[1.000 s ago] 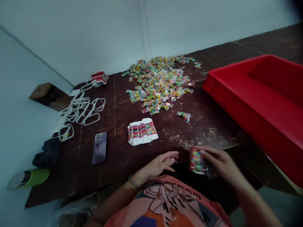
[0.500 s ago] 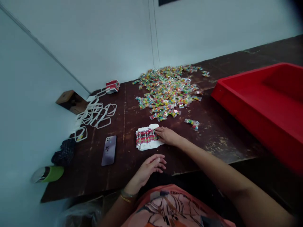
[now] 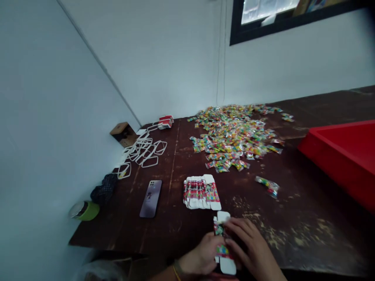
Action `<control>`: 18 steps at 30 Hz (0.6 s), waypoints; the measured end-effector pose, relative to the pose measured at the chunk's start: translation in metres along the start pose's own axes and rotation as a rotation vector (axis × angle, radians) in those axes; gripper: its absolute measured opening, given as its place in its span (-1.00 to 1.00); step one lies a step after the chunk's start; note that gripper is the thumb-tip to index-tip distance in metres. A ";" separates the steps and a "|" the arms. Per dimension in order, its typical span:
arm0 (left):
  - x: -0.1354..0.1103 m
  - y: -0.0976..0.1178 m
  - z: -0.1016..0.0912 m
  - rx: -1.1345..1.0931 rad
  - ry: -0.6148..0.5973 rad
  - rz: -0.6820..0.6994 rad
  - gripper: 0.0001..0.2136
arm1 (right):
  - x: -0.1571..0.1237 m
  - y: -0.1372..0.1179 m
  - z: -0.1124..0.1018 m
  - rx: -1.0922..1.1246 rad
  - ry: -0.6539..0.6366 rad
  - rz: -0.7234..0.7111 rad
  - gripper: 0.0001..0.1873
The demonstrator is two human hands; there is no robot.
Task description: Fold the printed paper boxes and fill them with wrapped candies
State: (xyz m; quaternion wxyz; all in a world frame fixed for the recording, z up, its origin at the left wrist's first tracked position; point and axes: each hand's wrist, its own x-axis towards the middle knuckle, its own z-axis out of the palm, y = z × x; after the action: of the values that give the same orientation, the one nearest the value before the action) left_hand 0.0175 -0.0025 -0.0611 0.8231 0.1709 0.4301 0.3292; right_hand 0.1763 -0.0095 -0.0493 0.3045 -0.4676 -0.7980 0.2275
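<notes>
A small printed carton (image 3: 224, 251) with white end flaps is between my two hands at the table's front edge. My left hand (image 3: 204, 254) grips its left side, the thumb lying across the printed face. From the right, my right hand (image 3: 249, 242) has its fingers on the upper part and right edge of the same carton. Just beyond my hands lies a fanned stack of flat cartons (image 3: 197, 192), red and white with colourful print. A single wrapped candy pack (image 3: 268, 185) lies to the right of that stack.
A large pile of wrapped candies (image 3: 234, 134) spreads toward the wall. At right stands a red tray (image 3: 336, 160). On the left are a phone (image 3: 151, 199), white loops (image 3: 143, 150), a brown box (image 3: 124, 134), dark cloth (image 3: 104, 190), a green cup (image 3: 89, 211) and red-white boxes (image 3: 166, 121).
My right hand has drawn back from the stack toward me with a carton. My left hand, free before, now grips it too. The view has tilted up and shifted left.
</notes>
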 end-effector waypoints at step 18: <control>-0.020 0.030 0.023 0.620 -0.374 -0.131 -0.68 | 0.015 0.005 -0.039 0.507 -0.328 0.175 -0.82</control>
State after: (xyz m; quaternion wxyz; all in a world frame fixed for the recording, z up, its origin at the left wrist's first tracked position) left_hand 0.0158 0.0052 -0.0192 0.8160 0.4415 0.3613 0.0930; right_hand 0.2014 0.0096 -0.0207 0.2578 -0.4008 -0.7109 0.5172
